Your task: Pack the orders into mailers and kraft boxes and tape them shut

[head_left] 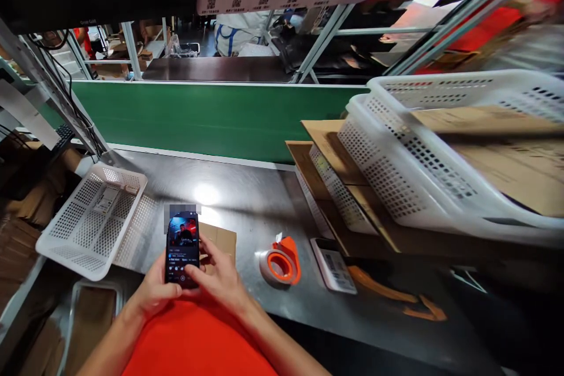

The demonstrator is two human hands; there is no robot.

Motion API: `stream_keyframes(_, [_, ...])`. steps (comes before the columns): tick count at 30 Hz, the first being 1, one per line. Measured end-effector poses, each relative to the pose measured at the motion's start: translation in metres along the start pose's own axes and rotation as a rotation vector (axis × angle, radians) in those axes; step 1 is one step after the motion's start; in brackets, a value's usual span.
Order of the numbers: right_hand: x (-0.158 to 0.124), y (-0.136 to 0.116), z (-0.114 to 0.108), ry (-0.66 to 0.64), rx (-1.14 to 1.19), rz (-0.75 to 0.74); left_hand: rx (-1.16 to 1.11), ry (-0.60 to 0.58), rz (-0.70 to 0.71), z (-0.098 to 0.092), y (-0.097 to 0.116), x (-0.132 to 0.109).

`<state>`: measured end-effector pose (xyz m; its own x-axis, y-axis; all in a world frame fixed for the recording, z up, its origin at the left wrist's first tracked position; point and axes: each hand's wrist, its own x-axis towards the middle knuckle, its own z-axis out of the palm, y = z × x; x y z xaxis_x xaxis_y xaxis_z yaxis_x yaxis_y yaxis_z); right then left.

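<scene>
A smartphone [182,247] with a lit screen is held upright in front of my red shirt. My left hand [154,288] is closed around its left side and lower edge. My right hand [219,276] grips the right side, with its thumb on the lower part of the screen. A flat piece of brown cardboard [224,241] lies on the metal table just behind the phone, partly hidden by it and by my right hand. To the right of that hand sits an orange tape dispenser [291,258] with a roll of tape in it.
White perforated baskets [388,170] with cardboard are stacked at the right. A white basket [70,247] holding a small labelled item stands at the left. Beside the dispenser lies a flat device [333,267]. A green conveyor belt [211,117] runs behind the metal table [176,173].
</scene>
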<state>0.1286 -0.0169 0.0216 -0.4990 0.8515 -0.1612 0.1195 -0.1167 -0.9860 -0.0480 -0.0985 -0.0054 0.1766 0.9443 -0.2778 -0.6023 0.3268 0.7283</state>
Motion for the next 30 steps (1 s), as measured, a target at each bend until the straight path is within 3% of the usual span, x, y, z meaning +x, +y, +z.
stream_keyframes(24, [-0.003,0.003,-0.004,-0.032,-0.006,-0.037,-0.036,-0.046,0.011,0.007,0.006,-0.003])
stream_keyframes(30, [-0.007,0.017,0.001,-0.032,0.112,-0.037,-0.180,0.053,-0.056,0.002,0.008,-0.003])
